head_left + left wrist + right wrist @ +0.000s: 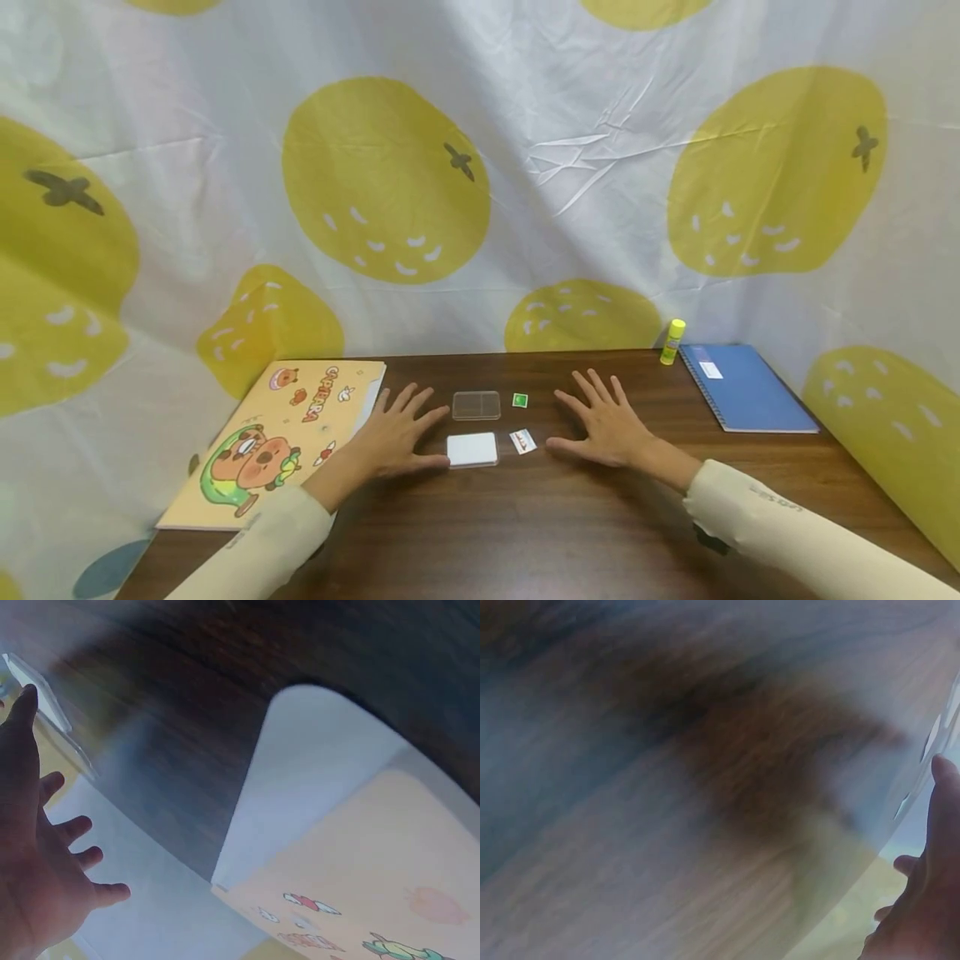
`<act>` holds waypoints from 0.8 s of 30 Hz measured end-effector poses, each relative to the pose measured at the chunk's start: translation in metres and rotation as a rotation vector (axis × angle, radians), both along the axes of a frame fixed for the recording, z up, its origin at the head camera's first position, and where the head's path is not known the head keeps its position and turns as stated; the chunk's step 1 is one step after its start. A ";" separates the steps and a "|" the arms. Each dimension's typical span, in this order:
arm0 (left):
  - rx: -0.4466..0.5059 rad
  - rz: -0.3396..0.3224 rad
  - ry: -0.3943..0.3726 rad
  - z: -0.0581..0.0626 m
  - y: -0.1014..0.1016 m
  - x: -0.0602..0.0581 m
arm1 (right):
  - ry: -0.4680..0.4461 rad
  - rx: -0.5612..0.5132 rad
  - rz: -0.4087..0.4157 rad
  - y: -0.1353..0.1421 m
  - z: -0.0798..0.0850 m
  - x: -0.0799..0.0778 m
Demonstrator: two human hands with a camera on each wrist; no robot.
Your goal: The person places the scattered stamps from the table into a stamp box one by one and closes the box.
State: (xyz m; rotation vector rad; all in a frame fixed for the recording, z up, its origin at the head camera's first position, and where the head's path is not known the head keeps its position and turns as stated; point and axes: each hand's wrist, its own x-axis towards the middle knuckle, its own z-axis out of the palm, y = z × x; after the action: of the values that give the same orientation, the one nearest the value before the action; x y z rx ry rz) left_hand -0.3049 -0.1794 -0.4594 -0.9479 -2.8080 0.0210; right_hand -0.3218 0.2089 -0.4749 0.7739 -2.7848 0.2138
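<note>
My left hand (399,433) is spread with straight fingers above the table, its thumb tip right at the left edge of a flat clear case with a white face (472,449). Behind that case lies a flat, clear rectangular piece (476,406). My right hand (609,427) is also spread, palm down, holding nothing. Its thumb points toward a small white picture piece (523,442), with a gap between them. Farther back is a small green square with a white border (520,401). In the left wrist view, the thumb (24,705) overlaps the white-faced case.
A cream folder with capybara drawings (277,450) lies at the left, partly behind my left arm. A yellow glue stick (672,342) stands at the back right beside a blue spiral notebook (750,387). Behind the dark wooden table (480,533) hangs a lemon-print curtain (540,192).
</note>
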 end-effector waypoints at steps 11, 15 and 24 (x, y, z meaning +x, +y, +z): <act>0.053 -0.116 0.000 -0.004 0.011 -0.001 | 0.043 -0.013 0.084 -0.018 0.000 0.005; 0.084 -0.140 -0.007 -0.002 0.014 0.000 | 0.057 -0.022 0.112 -0.025 0.001 0.005; 0.151 -0.194 -0.072 -0.001 0.019 -0.003 | 0.058 -0.068 0.193 -0.032 0.000 0.003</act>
State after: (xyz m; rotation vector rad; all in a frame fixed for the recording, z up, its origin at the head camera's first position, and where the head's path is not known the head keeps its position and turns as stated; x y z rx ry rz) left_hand -0.3075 -0.1602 -0.4606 -1.1996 -2.7198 -0.2514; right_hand -0.3189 0.1768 -0.4746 1.0147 -2.6338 0.3139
